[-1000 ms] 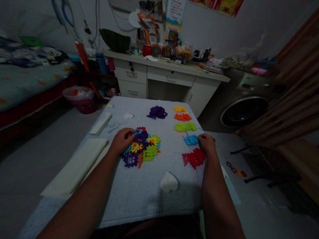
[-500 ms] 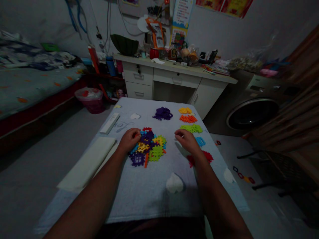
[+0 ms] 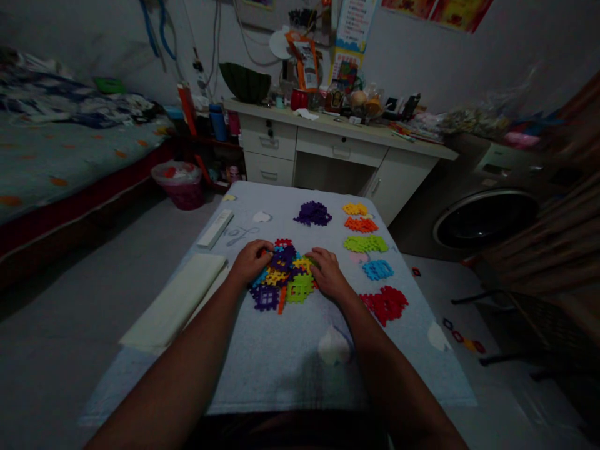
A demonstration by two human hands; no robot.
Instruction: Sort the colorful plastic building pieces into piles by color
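Note:
A mixed pile of coloured plastic grid pieces (image 3: 281, 281) lies in the middle of a low table covered with a pale blue cloth (image 3: 281, 369). My left hand (image 3: 250, 261) rests curled on the pile's left edge, its fingers on the pieces. On the right edge of the pile sits my right hand (image 3: 328, 272), fingers bent over yellow and green pieces. Sorted heaps lie further off: purple (image 3: 313, 214), yellow (image 3: 355, 209), orange (image 3: 360, 224), green (image 3: 365, 244), blue (image 3: 377, 270) and red (image 3: 385, 304).
A folded white cloth (image 3: 175, 300) and a white flat box (image 3: 215, 229) lie on the table's left side. Behind stand a cluttered white desk (image 3: 337, 147), a washing machine (image 3: 487, 212), a bed (image 3: 56, 162) at left and a pink bin (image 3: 180, 184).
My right hand has moved left from the blue and red heaps onto the right edge of the mixed pile. The left hand has stayed on the pile. The camera view has shifted slightly.

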